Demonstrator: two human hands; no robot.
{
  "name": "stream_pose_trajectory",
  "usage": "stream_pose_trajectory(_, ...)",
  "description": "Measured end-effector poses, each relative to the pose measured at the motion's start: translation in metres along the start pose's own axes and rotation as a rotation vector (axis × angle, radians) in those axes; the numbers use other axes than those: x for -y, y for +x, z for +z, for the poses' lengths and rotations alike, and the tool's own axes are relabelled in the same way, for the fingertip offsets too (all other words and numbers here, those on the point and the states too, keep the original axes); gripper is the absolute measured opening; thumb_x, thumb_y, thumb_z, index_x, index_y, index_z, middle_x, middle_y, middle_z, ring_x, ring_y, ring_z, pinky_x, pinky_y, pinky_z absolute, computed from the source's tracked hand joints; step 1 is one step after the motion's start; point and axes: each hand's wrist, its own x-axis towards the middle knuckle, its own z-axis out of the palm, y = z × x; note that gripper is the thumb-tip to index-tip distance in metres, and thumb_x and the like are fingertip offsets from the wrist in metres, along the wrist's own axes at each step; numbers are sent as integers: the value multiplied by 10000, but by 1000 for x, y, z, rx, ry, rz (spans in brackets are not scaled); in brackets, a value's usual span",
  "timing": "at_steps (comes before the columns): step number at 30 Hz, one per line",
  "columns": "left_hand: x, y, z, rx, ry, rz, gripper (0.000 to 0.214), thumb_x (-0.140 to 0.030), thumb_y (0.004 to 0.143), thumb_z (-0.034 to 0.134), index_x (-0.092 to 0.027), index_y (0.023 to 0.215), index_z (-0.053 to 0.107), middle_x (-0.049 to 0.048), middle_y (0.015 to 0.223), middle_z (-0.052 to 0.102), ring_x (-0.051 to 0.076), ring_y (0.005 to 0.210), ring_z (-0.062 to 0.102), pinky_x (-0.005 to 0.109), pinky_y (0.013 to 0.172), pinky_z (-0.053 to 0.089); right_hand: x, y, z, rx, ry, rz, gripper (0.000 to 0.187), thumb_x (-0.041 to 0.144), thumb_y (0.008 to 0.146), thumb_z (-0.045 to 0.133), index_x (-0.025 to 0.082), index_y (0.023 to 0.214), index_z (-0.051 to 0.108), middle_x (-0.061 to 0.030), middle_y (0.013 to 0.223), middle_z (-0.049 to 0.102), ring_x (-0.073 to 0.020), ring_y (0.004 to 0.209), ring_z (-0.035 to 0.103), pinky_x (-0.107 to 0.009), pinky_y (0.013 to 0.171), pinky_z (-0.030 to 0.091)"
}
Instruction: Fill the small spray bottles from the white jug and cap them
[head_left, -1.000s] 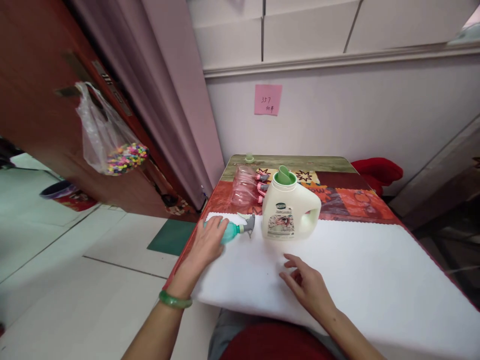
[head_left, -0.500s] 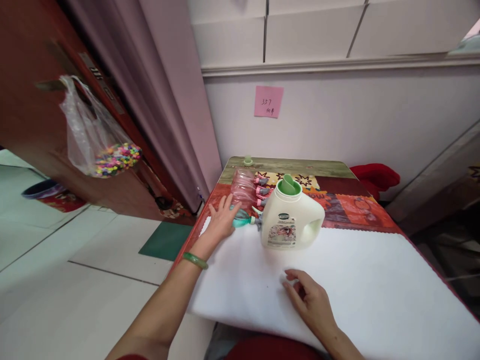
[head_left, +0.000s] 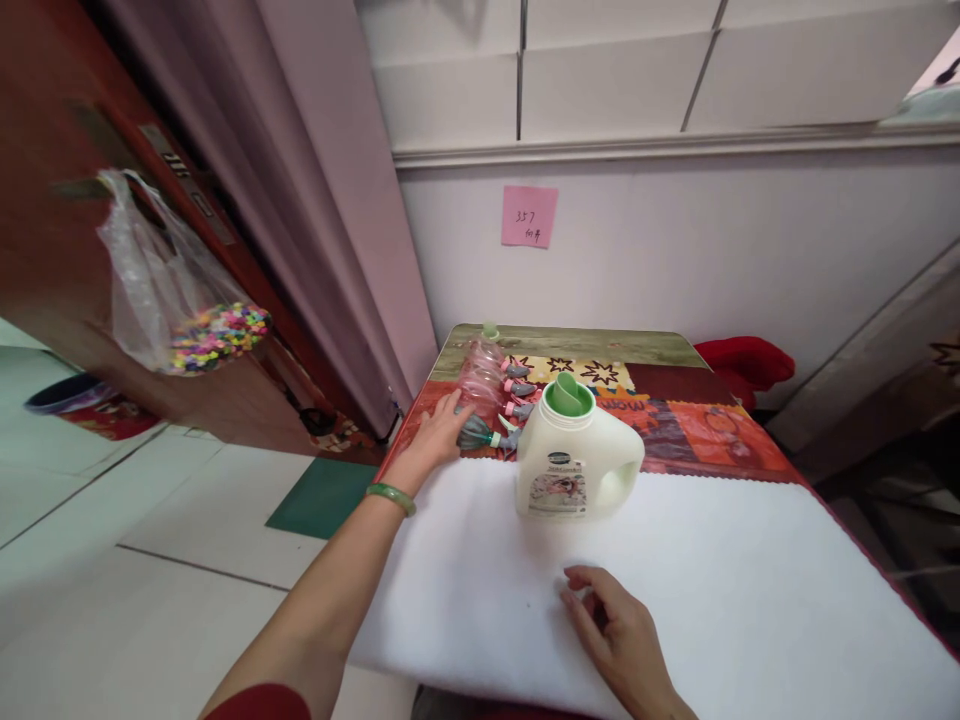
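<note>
My left hand [head_left: 435, 438] reaches to the far left of the table and grips a small green spray bottle [head_left: 480, 434] that lies on its side next to several pink spray bottles [head_left: 487, 375]. A white detergent jug [head_left: 574, 452] with a green cap stands upright just right of that hand, at the far edge of the white cloth [head_left: 712, 580]. My right hand [head_left: 619, 635] rests on the white cloth near me, fingers loosely curled, with nothing in it.
A patterned red tablecloth [head_left: 697, 425] covers the far half of the table. A small green cap [head_left: 490, 330] sits at the back edge. A pink note [head_left: 529, 216] hangs on the wall. A plastic bag of coloured beads [head_left: 180, 300] hangs from the door at left.
My left hand has carried the green spray bottle away from me, off the white cloth and up beside the pink bottles. My right hand has stayed on the cloth.
</note>
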Motion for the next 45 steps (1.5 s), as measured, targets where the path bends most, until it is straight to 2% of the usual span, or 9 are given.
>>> stream_pose_trajectory(12,-7,28,-2,-76,-12,-23,1018,-3,690,734,-277,1614,407,230,1767,197,399,1636,189,752,1223,221,4,5,0,13,37,-1,270,470,1032,574,240,1043,716,5,706,709,-149,511,638,-246,536,545)
stream_pose_trajectory(17,-10,11,-5,-185,-101,-20,1127,-55,627,839,-263,1628,365,252,1761,213,407,1635,192,705,1260,125,7,7,-2,7,46,1,247,429,1033,561,235,1059,713,-21,801,755,-157,553,667,-266,562,556)
stream_pose_trajectory(21,-19,-21,-3,-339,-274,-41,836,-202,787,781,-202,1559,460,264,1751,234,410,1636,186,667,1278,110,9,6,-2,1,113,9,237,413,1014,585,227,1060,724,-31,837,771,-151,558,664,-265,568,558)
stream_pose_trajectory(28,-101,-87,44,-499,-732,-50,503,-421,1097,261,-195,1516,422,197,1486,617,259,1349,635,430,1073,533,-2,38,-39,-307,380,182,356,498,1006,614,198,1197,638,-91,967,763,-200,770,735,-328,720,634)
stream_pose_trajectory(30,-132,-102,53,-559,-802,-59,536,-473,1080,348,-211,1548,351,194,1516,579,267,1374,610,432,1083,524,-11,65,-58,-438,312,165,528,501,950,686,191,1355,547,-176,1258,721,-263,1065,734,-427,920,625)
stream_pose_trajectory(33,-170,-121,51,-838,-864,-117,556,-462,978,621,-216,1444,442,192,1441,575,322,1392,558,507,1178,435,-26,107,-79,-296,209,96,658,494,911,704,193,1459,498,-200,1476,621,-324,1332,627,-521,1098,536)
stream_pose_trajectory(37,-207,-138,32,-555,-959,123,239,-372,968,636,-259,1177,661,129,1247,703,307,1247,658,503,1127,486,-41,136,-87,7,243,8,444,440,1004,550,224,1390,588,-115,1328,732,-259,1141,724,-399,952,607)
stream_pose_trajectory(40,-227,-136,23,-325,-1098,79,412,-409,938,685,-251,1318,665,141,1376,696,317,1321,641,520,1167,458,-39,141,-89,-19,157,-34,343,440,1031,521,229,1263,661,-77,1128,785,-236,978,746,-354,868,608)
stream_pose_trajectory(45,-248,-127,3,-277,-1375,-32,625,-479,856,779,-229,1402,605,157,1504,628,329,1432,564,490,1212,409,-2,119,-77,-150,54,-229,309,477,983,645,238,1175,686,-91,1084,789,-264,980,742,-383,891,598)
